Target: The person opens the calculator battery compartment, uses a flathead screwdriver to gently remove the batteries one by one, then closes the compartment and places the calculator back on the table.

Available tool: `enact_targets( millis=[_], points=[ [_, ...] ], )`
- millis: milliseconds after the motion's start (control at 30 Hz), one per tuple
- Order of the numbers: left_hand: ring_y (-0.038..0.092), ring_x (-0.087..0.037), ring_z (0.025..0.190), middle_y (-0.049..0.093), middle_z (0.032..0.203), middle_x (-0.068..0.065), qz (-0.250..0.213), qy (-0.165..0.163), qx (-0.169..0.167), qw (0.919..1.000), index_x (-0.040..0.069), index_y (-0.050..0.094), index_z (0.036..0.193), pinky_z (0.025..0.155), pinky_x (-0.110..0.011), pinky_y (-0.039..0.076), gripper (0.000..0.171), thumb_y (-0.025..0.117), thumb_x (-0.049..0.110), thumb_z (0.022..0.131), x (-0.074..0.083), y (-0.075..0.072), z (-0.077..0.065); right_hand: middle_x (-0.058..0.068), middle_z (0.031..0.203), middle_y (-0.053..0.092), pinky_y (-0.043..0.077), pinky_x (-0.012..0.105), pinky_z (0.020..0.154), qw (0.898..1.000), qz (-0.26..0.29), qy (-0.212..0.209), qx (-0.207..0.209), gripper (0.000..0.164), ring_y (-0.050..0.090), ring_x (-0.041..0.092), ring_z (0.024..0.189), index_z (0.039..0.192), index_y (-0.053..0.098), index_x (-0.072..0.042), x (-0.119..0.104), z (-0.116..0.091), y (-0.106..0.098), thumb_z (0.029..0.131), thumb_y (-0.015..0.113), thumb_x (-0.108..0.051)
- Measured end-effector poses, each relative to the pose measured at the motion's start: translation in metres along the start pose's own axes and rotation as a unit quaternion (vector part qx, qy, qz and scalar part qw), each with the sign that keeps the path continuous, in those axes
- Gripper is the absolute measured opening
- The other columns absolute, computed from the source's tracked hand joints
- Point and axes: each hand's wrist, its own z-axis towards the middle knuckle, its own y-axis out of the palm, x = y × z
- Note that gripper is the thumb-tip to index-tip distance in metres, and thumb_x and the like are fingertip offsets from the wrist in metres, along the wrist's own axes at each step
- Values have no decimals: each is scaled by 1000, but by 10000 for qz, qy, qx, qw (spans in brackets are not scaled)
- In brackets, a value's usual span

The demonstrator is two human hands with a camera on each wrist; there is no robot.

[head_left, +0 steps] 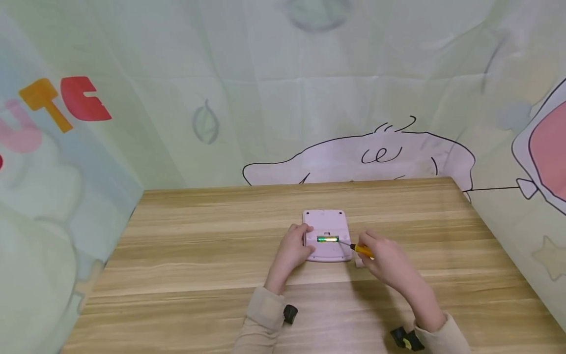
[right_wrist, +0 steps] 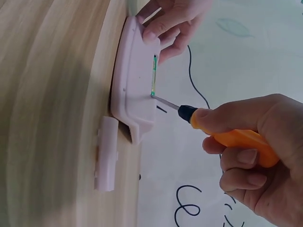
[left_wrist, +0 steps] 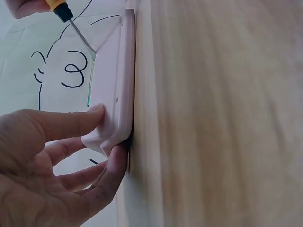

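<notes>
A pale pink calculator (head_left: 325, 222) lies back side up on the wooden table, its battery slot uncovered. In the slot sits a green and gold battery (head_left: 327, 239). My left hand (head_left: 293, 247) grips the calculator's left edge; in the left wrist view the thumb presses on the back and fingertips reach under the rim. My right hand (head_left: 392, 261) holds a screwdriver (right_wrist: 246, 142) by its orange handle. The thin metal tip meets the right end of the battery. Beside the calculator's lower right corner lies a small pink battery cover (right_wrist: 107, 153), partly behind the right hand in the head view.
The wood-grain table (head_left: 199, 246) runs out to both sides and ends at a printed cloth backdrop (head_left: 247, 98). Black wrist straps (head_left: 289, 313) sit at both cuffs, the right one (head_left: 407, 339) near the front.
</notes>
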Motion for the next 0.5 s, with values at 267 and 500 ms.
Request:
enact_targets(
  millis=[267, 500],
  points=[
    [55, -25, 100, 57, 117, -15, 72, 57, 25, 10000, 7, 60, 124, 96, -44, 48, 47, 73, 7, 79, -1, 0, 0, 0, 86, 64, 56, 32, 67, 9993, 263, -65, 258, 20, 63, 14, 75, 84, 62, -12, 11, -4, 5, 75, 77, -3],
    [57, -31, 108, 57, 119, -16, 102, 107, 24, 9999, 6, 60, 124, 100, -46, 46, 47, 73, 6, 79, 1, 0, 0, -1, 83, 66, 55, 30, 66, 9973, 511, -121, 521, 18, 61, 11, 74, 84, 64, -12, 23, -7, 10, 75, 78, -4]
  ],
)
